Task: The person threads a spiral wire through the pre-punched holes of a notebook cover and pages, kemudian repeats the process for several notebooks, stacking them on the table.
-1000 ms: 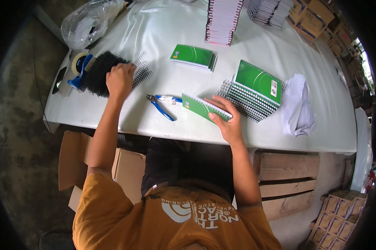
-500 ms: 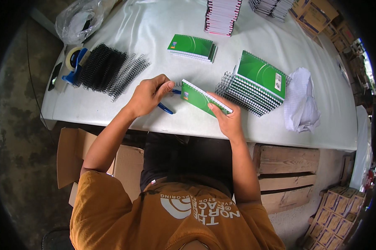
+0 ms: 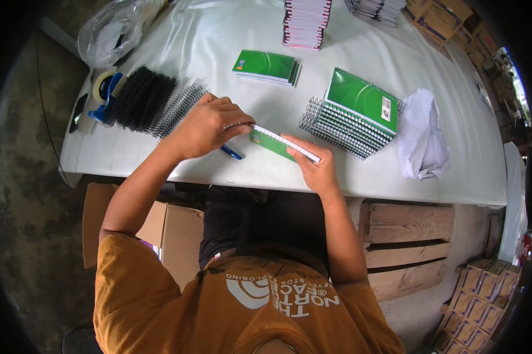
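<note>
My right hand (image 3: 314, 167) grips the right end of a thin green notebook (image 3: 270, 145) and holds it tilted on edge over the white table (image 3: 218, 41), its white page edge facing up. At the notebook's left end my left hand (image 3: 208, 125) has its fingertips pinched on a thin spiral coil that is hard to make out. A blue-handled pair of pliers (image 3: 233, 154) lies on the table just under the left hand.
A pile of black spiral coils (image 3: 151, 103) lies left, beside a blue tape dispenser (image 3: 103, 94) and a plastic bag (image 3: 112, 29). Bound green notebooks (image 3: 354, 112), unbound green notebooks (image 3: 266, 65), white crumpled paper (image 3: 422, 135), and stacked pads (image 3: 306, 20) are there too. Cardboard boxes (image 3: 165, 224) stand below.
My left hand left the coil pile and came across to the notebook's left end. The right hand has lifted the notebook and turned it up on edge.
</note>
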Demonstrator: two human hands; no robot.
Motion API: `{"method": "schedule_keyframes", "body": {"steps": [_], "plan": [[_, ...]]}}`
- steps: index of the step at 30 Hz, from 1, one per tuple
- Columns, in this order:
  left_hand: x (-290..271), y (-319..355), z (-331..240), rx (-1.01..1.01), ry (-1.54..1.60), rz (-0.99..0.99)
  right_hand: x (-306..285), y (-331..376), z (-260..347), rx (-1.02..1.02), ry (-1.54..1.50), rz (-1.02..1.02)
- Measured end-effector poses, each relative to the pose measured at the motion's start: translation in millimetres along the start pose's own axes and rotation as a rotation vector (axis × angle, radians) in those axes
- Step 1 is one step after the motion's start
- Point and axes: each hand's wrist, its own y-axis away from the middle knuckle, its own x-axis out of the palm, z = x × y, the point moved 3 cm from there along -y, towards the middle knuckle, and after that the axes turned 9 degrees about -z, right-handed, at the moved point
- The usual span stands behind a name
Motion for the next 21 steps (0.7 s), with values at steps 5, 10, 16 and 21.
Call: {"method": "schedule_keyframes", "body": {"steps": [5, 10, 16, 21], "plan": [[10, 9, -36, -0.053, -0.389, -0.369, 8, 19, 16, -0.154, 0.12, -0.036], [96, 90, -70, 0.301, -0.472, -0.258, 13, 40, 17, -0.129, 0.072, -0.094], [88, 67, -50, 0.016, -0.31, -0.479, 21, 50, 27, -0.357, 0.18, -0.032], [44, 42, -58, 0.215, -0.416, -0.855, 20, 52, 30, -0.392, 0.179, -0.015]]}}
